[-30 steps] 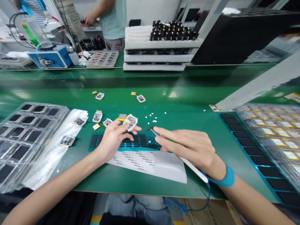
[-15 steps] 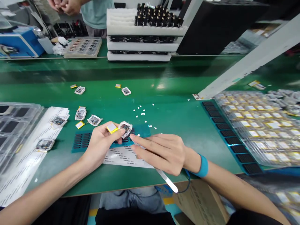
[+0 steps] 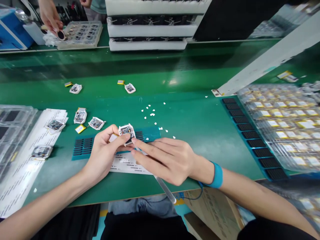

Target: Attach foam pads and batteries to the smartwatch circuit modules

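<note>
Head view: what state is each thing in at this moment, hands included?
Left hand: closed on a white-framed circuit module, held above the bench.
Right hand: holding white-handled tweezers, fingertips at the module's edge.
Blue wrist strap: fastened on the right wrist, cord attached.
Yellow-labelled battery: lying flat on the green bench mat.
Clear tray of batteries: filled with rows of cells.

A person's left hand (image 3: 105,155) pinches a small white-framed circuit-board module (image 3: 127,133) over a blue slotted mat (image 3: 82,147) on a green tabletop (image 3: 180,80). The right hand (image 3: 165,161), with a blue wrist strap (image 3: 217,175), grips long white-handled tweezers (image 3: 164,189), its fingers (image 3: 140,146) touching the module's lower edge. Similar modules (image 3: 96,123) lie just beside the mat.
</note>
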Demonstrator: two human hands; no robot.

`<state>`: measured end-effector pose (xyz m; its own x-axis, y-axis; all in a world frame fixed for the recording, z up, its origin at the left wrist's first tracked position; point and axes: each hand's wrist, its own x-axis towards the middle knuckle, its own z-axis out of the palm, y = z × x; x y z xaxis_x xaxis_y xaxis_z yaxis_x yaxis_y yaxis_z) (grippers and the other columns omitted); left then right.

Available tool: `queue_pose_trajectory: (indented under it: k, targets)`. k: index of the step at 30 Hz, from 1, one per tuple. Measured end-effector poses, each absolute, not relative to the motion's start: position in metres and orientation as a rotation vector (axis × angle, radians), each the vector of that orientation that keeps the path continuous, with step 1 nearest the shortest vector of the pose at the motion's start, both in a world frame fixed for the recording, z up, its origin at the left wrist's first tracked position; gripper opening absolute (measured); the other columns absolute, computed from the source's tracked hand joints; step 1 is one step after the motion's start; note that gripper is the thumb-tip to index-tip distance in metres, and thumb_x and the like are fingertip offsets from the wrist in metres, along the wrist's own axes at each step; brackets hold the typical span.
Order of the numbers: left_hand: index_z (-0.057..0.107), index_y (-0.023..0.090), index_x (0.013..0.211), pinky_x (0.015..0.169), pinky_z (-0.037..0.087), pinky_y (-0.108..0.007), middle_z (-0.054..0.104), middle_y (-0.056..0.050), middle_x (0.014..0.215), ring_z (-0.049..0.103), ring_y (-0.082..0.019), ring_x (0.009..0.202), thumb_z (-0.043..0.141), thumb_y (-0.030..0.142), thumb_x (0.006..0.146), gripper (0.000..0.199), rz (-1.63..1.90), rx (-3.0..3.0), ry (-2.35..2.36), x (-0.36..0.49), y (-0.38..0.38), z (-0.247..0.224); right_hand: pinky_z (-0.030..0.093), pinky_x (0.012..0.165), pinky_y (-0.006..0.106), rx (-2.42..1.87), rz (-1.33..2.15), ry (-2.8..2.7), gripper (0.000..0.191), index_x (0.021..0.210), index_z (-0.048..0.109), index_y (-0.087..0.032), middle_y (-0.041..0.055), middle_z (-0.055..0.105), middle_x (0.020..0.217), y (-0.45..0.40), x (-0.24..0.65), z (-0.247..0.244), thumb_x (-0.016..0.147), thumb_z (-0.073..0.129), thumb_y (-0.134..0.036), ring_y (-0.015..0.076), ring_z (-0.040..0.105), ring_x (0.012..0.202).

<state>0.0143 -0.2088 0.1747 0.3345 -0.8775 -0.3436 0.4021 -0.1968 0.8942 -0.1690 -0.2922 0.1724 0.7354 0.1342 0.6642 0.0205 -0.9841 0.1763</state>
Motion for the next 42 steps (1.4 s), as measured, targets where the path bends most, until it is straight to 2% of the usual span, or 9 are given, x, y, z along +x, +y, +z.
queue_pose_trajectory:
  k: [12,16,18,21,23,31,34,38,42]
  targets:
    - [0.053,0.017,0.062,0.060,0.057,-0.019,0.065,0.002,0.071,0.058,-0.008,0.061,0.085,0.024,0.067,0.034,-1.217,1.326,-0.514,0.013,-0.206,0.173,0.056,0.055,0.025,2.814,1.116,0.107,0.015,0.103,0.073,-0.012,0.0157,0.073,0.112,-0.286,-0.167,0.170,0.091,0.068,-0.019,0.0132,0.069,0.063]
    - [0.055,0.017,0.067,0.057,0.056,-0.019,0.065,0.002,0.069,0.058,-0.008,0.058,0.083,0.026,0.071,0.030,-1.166,1.328,-0.574,0.012,-0.204,0.170,0.057,0.056,0.025,2.892,1.101,0.057,0.020,0.110,0.071,-0.010,0.0149,0.071,0.119,-0.288,-0.168,0.169,0.092,0.068,-0.017,0.0136,0.072,0.070]
    - [0.062,0.019,0.082,0.057,0.056,-0.018,0.066,0.003,0.069,0.062,-0.009,0.058,0.083,0.027,0.074,0.024,-1.127,1.325,-0.605,0.013,-0.204,0.168,0.058,0.058,0.025,2.906,1.097,0.028,0.023,0.114,0.069,-0.009,0.0134,0.070,0.121,-0.290,-0.169,0.170,0.093,0.068,-0.019,0.0138,0.073,0.076]
    - [0.063,0.022,0.102,0.057,0.059,-0.021,0.065,0.004,0.067,0.067,-0.013,0.058,0.082,0.028,0.076,0.033,-1.094,1.334,-0.636,0.014,-0.205,0.168,0.062,0.067,0.025,2.926,1.131,0.007,0.025,0.116,0.068,-0.008,0.0115,0.070,0.123,-0.292,-0.172,0.173,0.093,0.068,-0.020,0.0150,0.073,0.091]
    - [0.063,0.021,0.103,0.058,0.061,-0.022,0.064,0.004,0.065,0.069,-0.013,0.059,0.082,0.029,0.077,0.033,-1.095,1.333,-0.659,0.015,-0.206,0.168,0.063,0.075,0.027,2.953,1.142,-0.021,0.026,0.117,0.068,-0.009,0.0106,0.069,0.124,-0.293,-0.173,0.175,0.093,0.069,-0.019,0.0163,0.073,0.099]
    - [0.060,0.018,0.104,0.065,0.064,-0.025,0.073,0.000,0.074,0.072,-0.014,0.063,0.077,0.029,0.080,0.032,-1.106,1.344,-0.782,0.017,-0.207,0.165,0.063,0.076,0.028,2.930,1.079,0.013,0.027,0.119,0.067,-0.009,0.0063,0.071,0.122,-0.300,-0.176,0.175,0.094,0.067,-0.021,0.0164,0.072,0.098]
    - [0.056,0.017,0.099,0.066,0.064,-0.030,0.072,-0.004,0.079,0.074,-0.018,0.068,0.068,0.032,0.085,0.024,-0.914,1.514,-1.158,0.037,-0.223,0.164,0.063,0.077,0.030,2.892,1.082,-0.002,0.025,0.117,0.067,-0.007,0.0088,0.071,0.122,-0.304,-0.180,0.175,0.094,0.067,-0.016,0.0179,0.072,0.099]
    - [0.054,0.016,0.116,0.064,0.059,-0.031,0.067,-0.001,0.077,0.069,-0.017,0.062,0.065,0.025,0.085,0.034,-0.535,1.810,-1.361,0.098,-0.271,0.174,0.061,0.068,0.030,2.733,1.159,0.132,0.019,0.109,0.069,-0.008,0.0095,0.075,0.114,-0.309,-0.181,0.171,0.093,0.068,-0.017,0.0177,0.072,0.090]
    - [0.065,0.015,0.108,0.089,0.054,-0.043,0.069,-0.003,0.088,0.069,-0.023,0.087,0.074,0.025,0.083,0.028,-0.264,2.191,-1.520,0.159,-0.319,0.185,0.057,0.063,0.030,2.620,1.298,0.172,0.016,0.106,0.070,-0.006,0.0085,0.077,0.091,-0.314,-0.181,0.169,0.094,0.062,-0.010,0.0175,0.070,0.078]
